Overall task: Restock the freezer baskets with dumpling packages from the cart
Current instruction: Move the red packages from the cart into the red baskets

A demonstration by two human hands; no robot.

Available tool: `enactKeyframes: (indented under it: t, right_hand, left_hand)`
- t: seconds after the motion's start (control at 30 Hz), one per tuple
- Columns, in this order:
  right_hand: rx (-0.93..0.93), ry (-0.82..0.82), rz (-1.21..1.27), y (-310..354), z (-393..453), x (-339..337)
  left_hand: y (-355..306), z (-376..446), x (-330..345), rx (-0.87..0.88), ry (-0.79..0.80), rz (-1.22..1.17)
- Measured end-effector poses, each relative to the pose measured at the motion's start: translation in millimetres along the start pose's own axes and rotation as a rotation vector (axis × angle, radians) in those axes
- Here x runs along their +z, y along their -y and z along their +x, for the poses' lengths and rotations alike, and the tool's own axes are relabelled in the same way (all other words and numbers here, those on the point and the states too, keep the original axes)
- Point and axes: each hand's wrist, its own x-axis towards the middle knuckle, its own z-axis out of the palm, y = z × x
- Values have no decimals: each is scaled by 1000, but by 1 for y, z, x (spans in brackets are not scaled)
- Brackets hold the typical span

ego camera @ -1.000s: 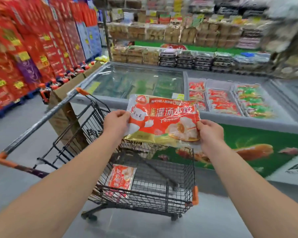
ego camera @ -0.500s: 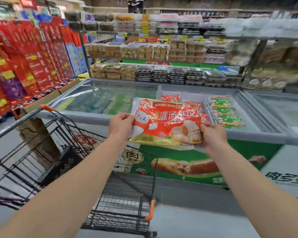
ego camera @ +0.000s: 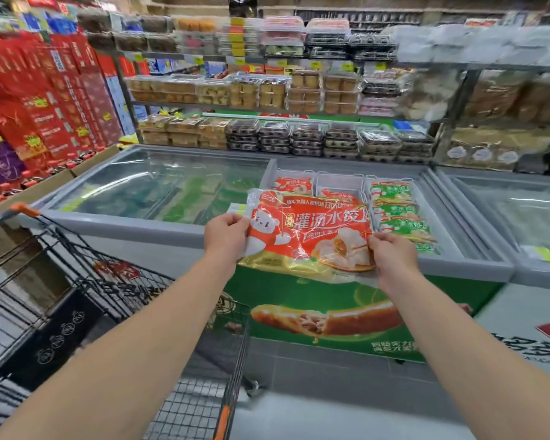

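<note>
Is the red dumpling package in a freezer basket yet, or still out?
Out. Left hand and right hand grip the red dumpling package by its side edges, held above the freezer's front rim.

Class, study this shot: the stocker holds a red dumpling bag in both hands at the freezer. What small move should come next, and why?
Probably carry the red dumpling bag forward and lower it into a basket of red packs. Both the left hand and right hand grip its edges, it hangs over the freezer's near rim, that section is uncovered, and the green packs fill the basket to the right.
</note>
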Motion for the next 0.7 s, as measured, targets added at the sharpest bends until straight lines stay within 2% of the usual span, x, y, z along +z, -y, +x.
enactKeyframes:
  t: [0.47,0.7]
  right_hand:
    - [100,7,-84,14,208,41]
    - [203,114,-221,-25,308,50]
  left_hand:
    - [17,162,154,-88,76,144]
    - [62,218,223,-226,148,241]
